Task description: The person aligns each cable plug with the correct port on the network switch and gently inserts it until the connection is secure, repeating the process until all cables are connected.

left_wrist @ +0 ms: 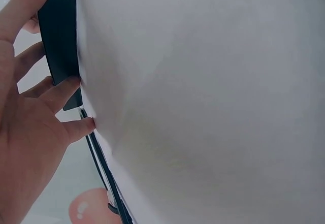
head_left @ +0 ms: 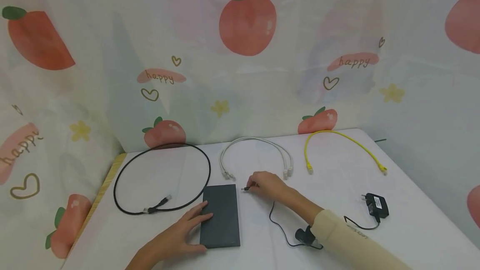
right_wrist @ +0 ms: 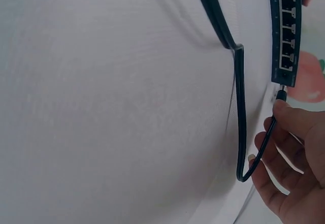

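A black multi-port Ethernet switch (head_left: pixel 220 216) lies flat under the fingers of the left hand (head_left: pixel 180 232), its row of ports facing the right hand (head_left: pixel 268 184). The left hand is spread, two fingertips resting on the switch's top near its edge and the thumb against its near corner. The right hand pinches a black barrel plug (head_left: pixel 246 188) between thumb and fingers, just beside the far end of the switch's port side; the head view shows a narrow gap between them. From the right hand a thin power cord (head_left: pixel 277 224) runs back to a dark bundle (head_left: pixel 305 236) beside the right forearm, with a power adapter (head_left: pixel 378 206) well to that hand's right. Beyond the left hand lies a looped black Ethernet cable (head_left: pixel 163 201); just beyond the right hand, grey Ethernet cables (head_left: pixel 256 138); farther off to its right, a yellow Ethernet cable (head_left: pixel 324 131). All rest on a white tablecloth (head_left: pixel 258 236) before a fruit-print curtain (head_left: pixel 247 86).
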{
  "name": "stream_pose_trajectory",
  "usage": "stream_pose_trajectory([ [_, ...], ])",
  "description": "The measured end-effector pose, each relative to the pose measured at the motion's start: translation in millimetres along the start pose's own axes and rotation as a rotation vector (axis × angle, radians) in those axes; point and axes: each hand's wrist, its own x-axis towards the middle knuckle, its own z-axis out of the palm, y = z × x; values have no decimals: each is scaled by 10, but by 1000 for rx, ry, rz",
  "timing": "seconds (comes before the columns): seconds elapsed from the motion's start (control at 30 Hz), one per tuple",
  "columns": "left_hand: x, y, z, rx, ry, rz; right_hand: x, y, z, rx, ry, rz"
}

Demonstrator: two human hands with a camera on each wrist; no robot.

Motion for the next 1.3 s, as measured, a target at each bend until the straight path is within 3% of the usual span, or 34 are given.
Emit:
stream_pose_trajectory([
  [0.67, 3, 7, -6, -16, -26, -54, 86, -156, 110, 8, -14, 20],
  [1.3, 57, 38, -30, 10, -15, -34, 126, -137, 104, 4, 11, -70],
])
